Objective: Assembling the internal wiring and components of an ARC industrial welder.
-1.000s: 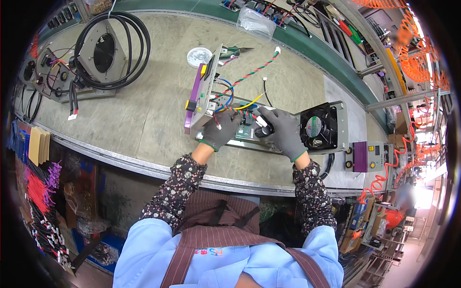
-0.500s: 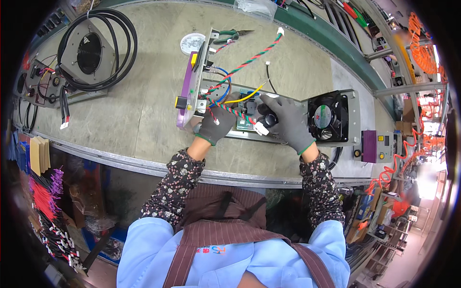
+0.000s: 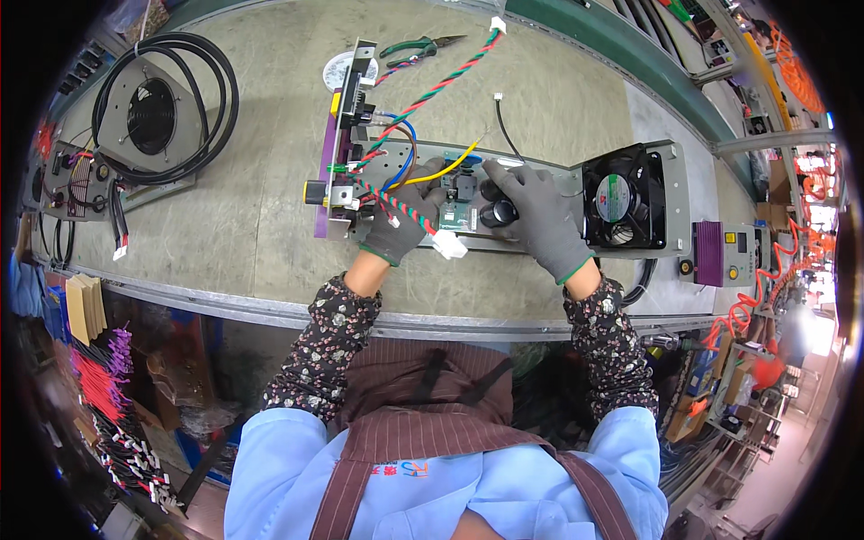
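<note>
Left hand (image 3: 396, 232), right hand (image 3: 546, 220), gloved, apart

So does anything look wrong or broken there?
Nothing looks plainly broken or spilled. The oddest bit is the long red-green wire sticking out from the machine: its white plug isn't plugged into anything. The thin black wire ends loose too.

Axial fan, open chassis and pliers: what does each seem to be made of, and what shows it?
Axial fan: probably moulded plastic, given its smooth, glossy black frame.
Open chassis: likely sheet metal, satin grey, with thin bent edges and small holes.
Pliers: dark tapered nose looks steel; smooth green handles seem plastic or rubber.
</note>
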Demonstrator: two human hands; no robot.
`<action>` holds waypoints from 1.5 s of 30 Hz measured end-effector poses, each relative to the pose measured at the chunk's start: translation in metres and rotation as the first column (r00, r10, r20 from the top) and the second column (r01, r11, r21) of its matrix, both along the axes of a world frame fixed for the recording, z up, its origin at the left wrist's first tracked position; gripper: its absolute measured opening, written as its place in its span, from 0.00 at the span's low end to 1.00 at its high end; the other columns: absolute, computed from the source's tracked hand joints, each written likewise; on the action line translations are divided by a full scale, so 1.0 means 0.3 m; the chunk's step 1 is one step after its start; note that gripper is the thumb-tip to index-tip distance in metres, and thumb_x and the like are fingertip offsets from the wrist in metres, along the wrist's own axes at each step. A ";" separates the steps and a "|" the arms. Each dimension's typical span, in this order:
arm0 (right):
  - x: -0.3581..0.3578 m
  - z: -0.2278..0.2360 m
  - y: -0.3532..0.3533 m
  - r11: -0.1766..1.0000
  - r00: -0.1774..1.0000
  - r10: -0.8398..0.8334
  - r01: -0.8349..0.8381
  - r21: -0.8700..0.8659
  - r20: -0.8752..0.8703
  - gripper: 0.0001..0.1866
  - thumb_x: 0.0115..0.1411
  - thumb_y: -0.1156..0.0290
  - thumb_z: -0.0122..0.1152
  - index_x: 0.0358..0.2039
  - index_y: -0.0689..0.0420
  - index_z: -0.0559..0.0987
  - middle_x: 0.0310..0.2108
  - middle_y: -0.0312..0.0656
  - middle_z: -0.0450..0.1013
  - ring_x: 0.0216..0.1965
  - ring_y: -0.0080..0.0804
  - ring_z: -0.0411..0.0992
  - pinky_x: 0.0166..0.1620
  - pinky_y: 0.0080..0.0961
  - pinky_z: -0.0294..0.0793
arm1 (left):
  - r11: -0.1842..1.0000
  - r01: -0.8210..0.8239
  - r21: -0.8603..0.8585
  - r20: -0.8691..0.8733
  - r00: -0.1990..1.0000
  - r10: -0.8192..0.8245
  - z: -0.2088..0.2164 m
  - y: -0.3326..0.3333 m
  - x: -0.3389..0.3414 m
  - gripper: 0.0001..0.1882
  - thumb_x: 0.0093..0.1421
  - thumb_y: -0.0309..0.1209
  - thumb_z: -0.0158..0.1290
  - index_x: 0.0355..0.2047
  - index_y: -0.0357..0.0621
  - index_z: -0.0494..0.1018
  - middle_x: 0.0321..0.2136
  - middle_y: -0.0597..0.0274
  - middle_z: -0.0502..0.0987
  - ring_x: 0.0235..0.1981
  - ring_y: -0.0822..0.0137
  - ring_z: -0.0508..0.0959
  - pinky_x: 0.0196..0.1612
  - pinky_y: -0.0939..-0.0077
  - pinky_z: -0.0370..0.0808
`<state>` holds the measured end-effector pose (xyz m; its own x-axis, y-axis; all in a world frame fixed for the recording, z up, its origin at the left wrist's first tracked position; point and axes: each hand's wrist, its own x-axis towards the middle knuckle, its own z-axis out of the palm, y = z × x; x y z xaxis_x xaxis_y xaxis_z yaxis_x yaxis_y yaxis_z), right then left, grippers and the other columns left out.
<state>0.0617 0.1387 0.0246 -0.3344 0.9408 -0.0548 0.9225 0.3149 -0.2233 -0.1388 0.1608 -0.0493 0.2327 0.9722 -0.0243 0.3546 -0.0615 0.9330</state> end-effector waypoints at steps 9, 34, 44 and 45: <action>0.005 -0.017 0.014 1.000 0.999 0.007 -0.006 -0.024 0.049 0.48 0.35 0.68 0.74 0.61 0.41 0.64 0.44 0.40 0.68 0.44 0.44 0.65 0.48 0.36 0.71 | 0.993 0.024 0.112 -0.150 0.989 -0.007 -0.032 0.002 0.004 0.25 0.56 0.26 0.54 0.55 0.39 0.67 0.32 0.55 0.77 0.33 0.70 0.76 0.40 0.76 0.73; 0.122 -0.180 0.052 0.738 0.358 -0.619 0.568 -0.364 -0.699 0.13 0.56 0.71 0.61 0.40 0.64 0.77 0.28 0.49 0.77 0.27 0.33 0.76 0.30 0.27 0.73 | 0.998 0.038 0.040 -0.114 0.993 -0.033 0.010 0.005 0.016 0.22 0.56 0.24 0.52 0.52 0.39 0.69 0.33 0.52 0.75 0.30 0.62 0.75 0.36 0.69 0.72; 0.162 -0.202 0.062 0.720 0.367 -0.651 0.577 -0.386 -0.665 0.11 0.50 0.69 0.68 0.26 0.66 0.79 0.20 0.45 0.76 0.21 0.25 0.72 0.28 0.24 0.71 | 0.998 0.050 0.029 -0.163 0.986 -0.044 0.002 -0.001 0.021 0.23 0.57 0.25 0.51 0.54 0.37 0.68 0.29 0.54 0.72 0.28 0.66 0.72 0.34 0.74 0.70; 0.162 -0.201 0.058 0.722 0.390 -0.658 0.570 -0.392 -0.644 0.11 0.51 0.68 0.67 0.27 0.65 0.79 0.21 0.47 0.76 0.22 0.28 0.73 0.30 0.25 0.72 | 0.996 0.067 0.062 -0.173 0.983 -0.055 -0.001 0.001 0.020 0.23 0.57 0.25 0.51 0.54 0.36 0.67 0.29 0.54 0.72 0.28 0.66 0.72 0.34 0.74 0.70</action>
